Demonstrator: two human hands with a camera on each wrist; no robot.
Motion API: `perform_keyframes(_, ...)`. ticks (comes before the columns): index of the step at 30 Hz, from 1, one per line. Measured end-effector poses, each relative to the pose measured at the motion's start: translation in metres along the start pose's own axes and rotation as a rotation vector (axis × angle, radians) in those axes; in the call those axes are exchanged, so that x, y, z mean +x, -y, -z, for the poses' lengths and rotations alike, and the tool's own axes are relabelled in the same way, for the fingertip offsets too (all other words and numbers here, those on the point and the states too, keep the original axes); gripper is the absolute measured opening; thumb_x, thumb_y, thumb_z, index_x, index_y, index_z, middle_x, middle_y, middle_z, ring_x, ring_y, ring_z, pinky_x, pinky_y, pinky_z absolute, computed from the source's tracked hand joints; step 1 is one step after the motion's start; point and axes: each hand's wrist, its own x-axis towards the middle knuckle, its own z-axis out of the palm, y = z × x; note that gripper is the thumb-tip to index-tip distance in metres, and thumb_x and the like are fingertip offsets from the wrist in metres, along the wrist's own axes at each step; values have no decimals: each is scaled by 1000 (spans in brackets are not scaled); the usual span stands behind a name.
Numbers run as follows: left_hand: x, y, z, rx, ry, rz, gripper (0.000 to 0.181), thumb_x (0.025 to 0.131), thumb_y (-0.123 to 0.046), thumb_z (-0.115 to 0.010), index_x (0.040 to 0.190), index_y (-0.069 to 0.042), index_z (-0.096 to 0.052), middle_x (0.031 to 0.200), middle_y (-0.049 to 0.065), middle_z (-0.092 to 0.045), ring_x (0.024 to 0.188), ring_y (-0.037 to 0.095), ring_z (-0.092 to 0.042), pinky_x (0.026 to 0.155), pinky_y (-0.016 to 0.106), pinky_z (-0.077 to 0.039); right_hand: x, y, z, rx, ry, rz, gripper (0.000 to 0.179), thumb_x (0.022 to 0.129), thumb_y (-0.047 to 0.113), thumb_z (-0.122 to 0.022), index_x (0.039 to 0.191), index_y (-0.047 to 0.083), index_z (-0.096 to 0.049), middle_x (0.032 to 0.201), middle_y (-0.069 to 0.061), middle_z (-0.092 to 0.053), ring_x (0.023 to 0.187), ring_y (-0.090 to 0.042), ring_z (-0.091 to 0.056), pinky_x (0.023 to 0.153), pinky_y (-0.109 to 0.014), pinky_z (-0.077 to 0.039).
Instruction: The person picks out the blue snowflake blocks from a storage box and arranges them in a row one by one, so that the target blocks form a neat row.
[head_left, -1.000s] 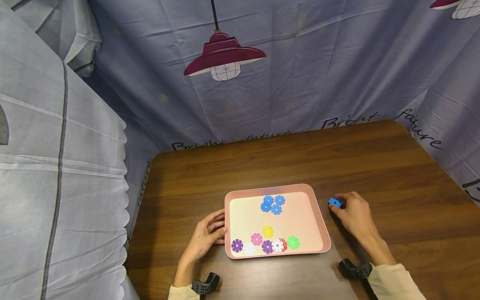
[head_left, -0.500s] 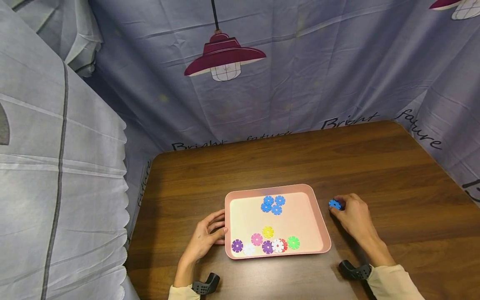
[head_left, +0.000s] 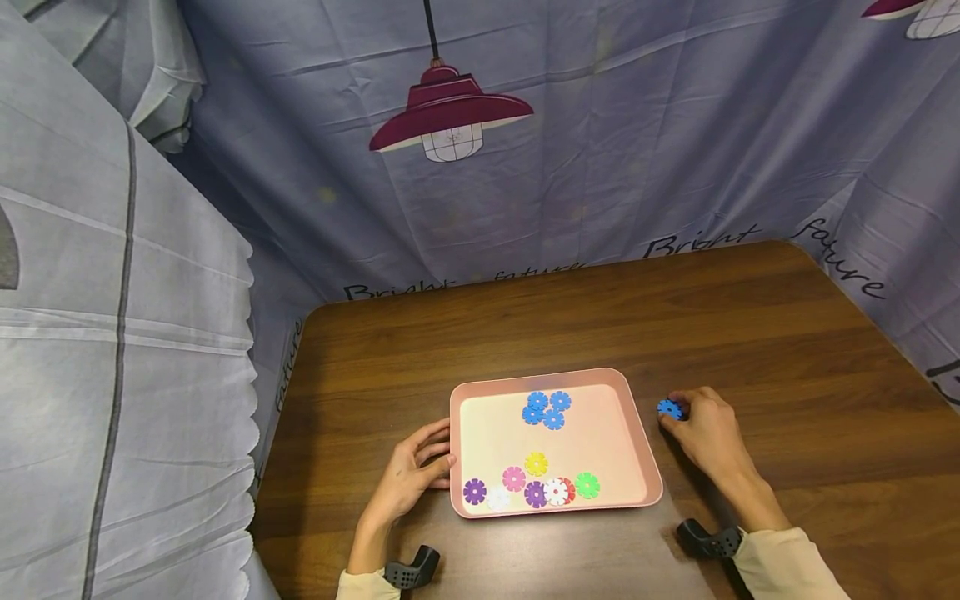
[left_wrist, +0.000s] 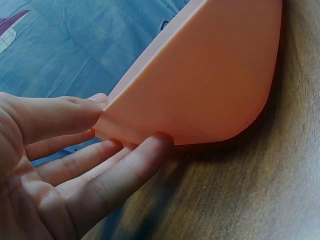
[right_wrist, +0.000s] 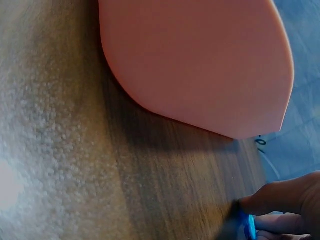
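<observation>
On the table lies a pink tray (head_left: 611,442) with flower-shaped plastic discs in it. My left hand (head_left: 401,479) holds the tray's left side; in the left wrist view its thumb lies on the rim and its fingers touch the outer wall. To the right of the tray, my right hand (head_left: 708,433) pinches a blue notched disc (head_left: 669,408) between thumb and fingers, at the tabletop. That disc shows only in part in the right wrist view. Several blue discs (head_left: 553,419) sit clustered at the tray's far side.
Along the tray's near side lie purple (head_left: 474,492), pink (head_left: 513,478), yellow (head_left: 536,463), green (head_left: 587,485) and white (head_left: 556,492) discs, the latter partly covering a red one (head_left: 570,490). The brown wooden table (head_left: 450,342) meets a grey-blue curtain (head_left: 600,167) at the back.
My right hand and the blue disc in it have shifted very slightly toward me since a second ago. The left hand and the tray have stayed in place.
</observation>
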Motion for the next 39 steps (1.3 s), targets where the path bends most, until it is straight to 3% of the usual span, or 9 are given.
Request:
perform_keyframes(11, 0, 0, 1, 6, 0, 2, 56, 91, 7, -63, 143, 5, -43, 139, 29, -45, 119, 41, -54, 71, 42, -62, 0, 2, 2, -11, 1, 8, 33, 74, 5, -78, 100, -13, -68, 94, -29, -61, 85, -47, -61, 74, -60, -50)
perform_keyframes(16, 0, -1, 1, 8, -1, 1, 56, 91, 7, -63, 143, 5, -43, 140, 29, -45, 119, 41, -53, 71, 42, -62, 3, 8, 9, 5, 4, -6, 35, 81, 7, -76, 105, -15, -66, 99, -30, -59, 91, -50, -59, 77, -61, -50)
perform_keyframes(23, 0, 0, 1, 7, 0, -4, 55, 91, 6, -63, 142, 6, -43, 139, 30, -45, 119, 41, -54, 71, 42, -62, 8, 18, 21, 12, -16, 11, 38, 81, 9, -77, 108, -15, -64, 103, -31, -58, 94, -51, -58, 78, -62, -50)
perform_keyframes(29, 0, 1, 1, 6, 0, -4, 55, 91, 6, -63, 142, 6, -43, 140, 30, -45, 120, 41, -53, 71, 41, -62, 9, 34, 29, 25, -45, 44, 38, 82, 11, -76, 110, -13, -65, 100, -27, -59, 87, -43, -60, 72, -57, -51)
perform_keyframes(39, -1, 0, 1, 2, 1, 3, 55, 91, 7, -63, 143, 5, -43, 140, 29, -45, 120, 41, -53, 71, 42, -62, 10, 65, 30, 68, 1, 43, 38, 84, 12, -76, 114, -10, -66, 105, -25, -59, 92, -40, -60, 73, -54, -53)
